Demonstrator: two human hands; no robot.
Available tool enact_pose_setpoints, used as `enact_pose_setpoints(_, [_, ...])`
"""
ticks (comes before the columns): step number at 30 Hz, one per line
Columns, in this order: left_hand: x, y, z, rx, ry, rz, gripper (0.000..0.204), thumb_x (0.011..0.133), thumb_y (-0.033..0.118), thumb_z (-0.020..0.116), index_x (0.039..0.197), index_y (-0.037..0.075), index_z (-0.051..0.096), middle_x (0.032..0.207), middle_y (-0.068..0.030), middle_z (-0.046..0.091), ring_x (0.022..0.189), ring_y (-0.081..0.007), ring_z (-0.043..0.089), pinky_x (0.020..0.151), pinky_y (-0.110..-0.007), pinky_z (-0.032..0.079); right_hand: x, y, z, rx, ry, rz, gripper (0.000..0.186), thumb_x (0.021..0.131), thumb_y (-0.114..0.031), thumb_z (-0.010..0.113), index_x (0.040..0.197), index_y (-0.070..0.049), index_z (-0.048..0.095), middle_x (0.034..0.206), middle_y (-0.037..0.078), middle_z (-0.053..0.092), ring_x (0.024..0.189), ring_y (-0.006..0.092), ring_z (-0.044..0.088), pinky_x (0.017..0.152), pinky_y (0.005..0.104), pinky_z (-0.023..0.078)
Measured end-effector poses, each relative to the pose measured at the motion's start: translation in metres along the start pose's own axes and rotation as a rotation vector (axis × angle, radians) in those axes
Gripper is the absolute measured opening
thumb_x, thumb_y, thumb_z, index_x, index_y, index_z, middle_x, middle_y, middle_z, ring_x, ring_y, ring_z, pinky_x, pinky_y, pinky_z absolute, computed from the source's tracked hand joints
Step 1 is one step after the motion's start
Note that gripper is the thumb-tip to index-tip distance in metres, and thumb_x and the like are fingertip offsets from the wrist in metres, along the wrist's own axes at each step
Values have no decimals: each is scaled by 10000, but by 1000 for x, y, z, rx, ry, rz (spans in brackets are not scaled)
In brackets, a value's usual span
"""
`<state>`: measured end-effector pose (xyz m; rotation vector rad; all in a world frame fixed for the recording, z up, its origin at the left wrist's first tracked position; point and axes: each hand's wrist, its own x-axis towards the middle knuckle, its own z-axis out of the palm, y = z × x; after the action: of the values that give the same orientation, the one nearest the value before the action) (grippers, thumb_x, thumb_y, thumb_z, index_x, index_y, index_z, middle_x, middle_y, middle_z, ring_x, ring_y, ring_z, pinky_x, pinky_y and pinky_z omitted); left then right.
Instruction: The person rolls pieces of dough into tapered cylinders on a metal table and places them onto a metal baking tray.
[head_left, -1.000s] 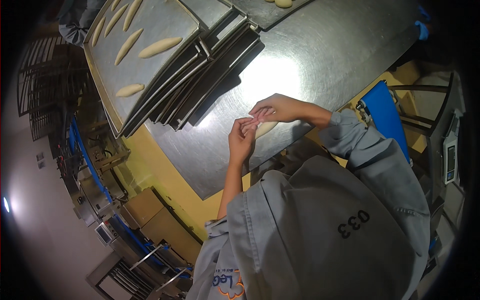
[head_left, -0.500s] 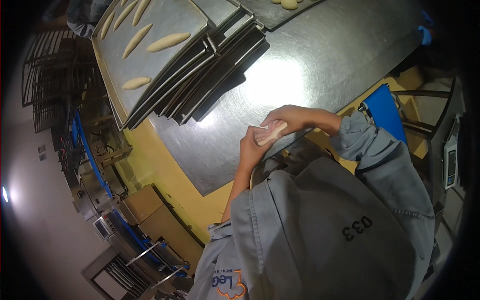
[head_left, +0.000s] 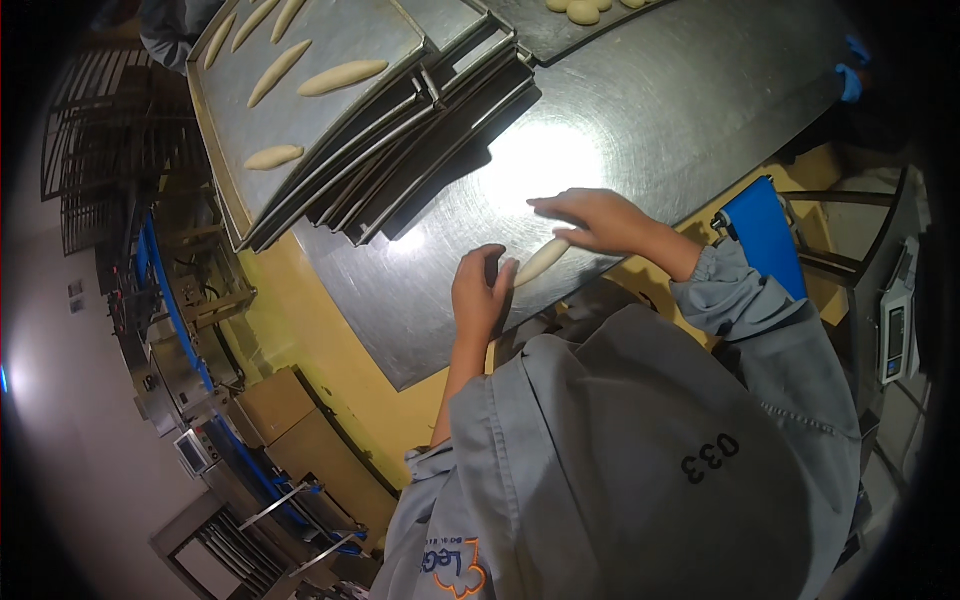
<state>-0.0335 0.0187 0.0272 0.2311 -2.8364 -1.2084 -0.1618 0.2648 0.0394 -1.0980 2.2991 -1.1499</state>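
A short pale dough stick lies slantwise near the front edge of the steel table, between my two hands. My left hand is at its near left end, thumb against the dough and fingers apart from the thumb. At the far right end is my right hand, fingers stretched out over the table and thumb side touching the dough. Neither hand is wrapped round it. Part of each dough end is hidden by the hands.
Stacked metal trays stand at the far left; the top one bears several long dough pieces. Another tray behind holds dough balls. To the right are a blue belt and a digital scale. A blue-gloved hand shows far right.
My hands have moved apart, the right one away and the left one slightly leftward. The dough, earlier pressed between my fingers, is now a longer, smoother stick lying in plain view.
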Motion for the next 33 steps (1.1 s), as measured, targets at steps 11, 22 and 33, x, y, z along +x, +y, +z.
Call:
enact_pose_setpoints(11, [9, -2, -28, -538, -667, -319, 328, 993, 142, 691, 1279, -6, 628, 1060, -111, 721, 925, -194, 676, 876, -320, 537, 18, 11, 5, 620, -622, 342, 333, 970, -159, 672, 1236, 40, 676, 973, 81, 730, 844, 147, 691, 758, 289, 560])
enact_pose_setpoints(22, [40, 68, -127, -371, -320, -180, 218, 955, 139, 770, 1097, -11, 701, 983, -60, 737, 864, -92, 647, 760, -237, 517, 72, -90, -41, 460, -334, 142, 350, 919, -319, 785, 1132, -47, 734, 941, 56, 738, 845, 132, 659, 764, 300, 516])
enact_pose_setpoints(33, [34, 51, -116, -568, -159, -213, 287, 880, 61, 830, 1133, -12, 716, 1013, -77, 744, 918, -118, 678, 820, -260, 545, 67, -102, -11, 588, -74, 137, 296, 936, -288, 742, 1101, -42, 740, 825, 76, 713, 761, 151, 671, 684, 319, 509])
